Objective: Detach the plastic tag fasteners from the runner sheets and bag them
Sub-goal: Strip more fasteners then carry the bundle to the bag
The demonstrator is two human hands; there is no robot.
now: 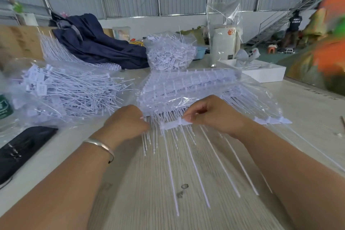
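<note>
A white runner sheet [173, 124] lies across the wooden table just ahead of me, its long thin fasteners [192, 164] pointing toward me. My right hand [211, 115] pinches the sheet's spine near its middle. My left hand [127, 121] grips a bunch of shorter fastener stems [149, 142] at the sheet's left end. Behind the hands a stack of more runner sheets [186, 84] lies under clear plastic. At the left is a clear bag [61, 89] full of loose detached fasteners. A second full bag [169, 52] stands farther back.
A black phone-like case [22, 147] lies at the left edge. A dark blue cloth [93, 41] is heaped at the back, and a white box [261, 73] and a tall clear bag [224, 30] are at the back right. A person stands far right.
</note>
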